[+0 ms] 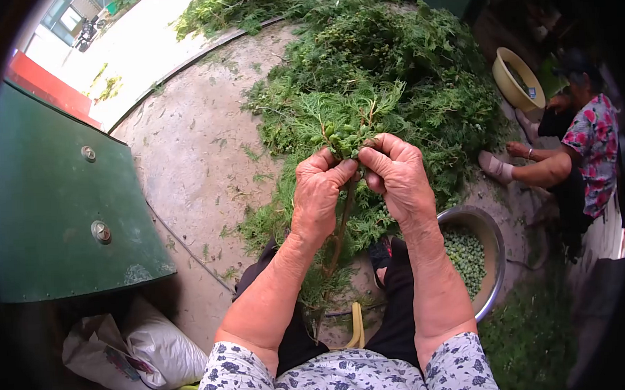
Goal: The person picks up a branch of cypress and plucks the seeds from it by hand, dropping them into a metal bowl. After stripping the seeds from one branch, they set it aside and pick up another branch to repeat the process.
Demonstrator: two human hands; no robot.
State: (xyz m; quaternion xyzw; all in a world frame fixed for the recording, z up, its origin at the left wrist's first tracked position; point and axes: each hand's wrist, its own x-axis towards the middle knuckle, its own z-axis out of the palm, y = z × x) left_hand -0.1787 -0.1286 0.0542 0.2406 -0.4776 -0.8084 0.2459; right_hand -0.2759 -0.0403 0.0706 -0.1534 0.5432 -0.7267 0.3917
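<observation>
Both hands meet in the middle of the head view at a leafy conifer branch (345,214) bearing a cluster of green cones (343,139). My left hand (319,191) pinches the branch just below the cones, thumb and fingers pressed together. My right hand (401,174) is closed at the right side of the same cluster, its thumb and forefinger on the cones; whether a picked cone is inside the fingers is hidden. The brown stem hangs down between my forearms. To the right of my right forearm stands a metal basin (497,246) holding many small green cones (464,261).
A large heap of cut conifer branches (390,59) lies ahead. At right another person (592,141) sits beside a cream tub (510,82). A green metal door (55,199) stands at left, with white sacks (162,348) below it. Concrete floor (191,130) shows between.
</observation>
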